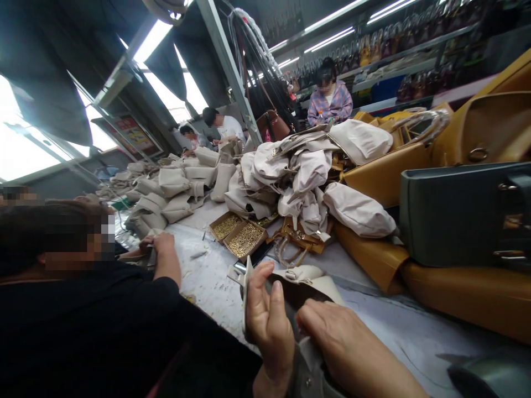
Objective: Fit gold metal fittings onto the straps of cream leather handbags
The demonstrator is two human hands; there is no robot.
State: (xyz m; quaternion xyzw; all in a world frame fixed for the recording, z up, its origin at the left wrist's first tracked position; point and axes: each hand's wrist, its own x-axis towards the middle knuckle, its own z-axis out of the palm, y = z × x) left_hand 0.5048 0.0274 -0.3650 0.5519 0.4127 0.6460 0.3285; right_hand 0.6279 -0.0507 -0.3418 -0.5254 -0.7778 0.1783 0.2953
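Observation:
A beige handbag lies at the near edge of the table, its dark inside showing between my hands. My left hand grips its left side panel, index finger and thumb raised along the inner face; the other fingers are mostly hidden. Curled at the bag's near side is my right hand, closed on the material at the opening, with its fingertips hidden. A small metal stud shows on the part below my hands. Beyond the bag lies a brown bag with looped handles.
Open boxes of small gold-coloured fittings stand beyond the bag. Beige bags are heaped behind them. Mustard bags and a dark green bag lie at right. A co-worker in black sits close at left; other people sit farther back.

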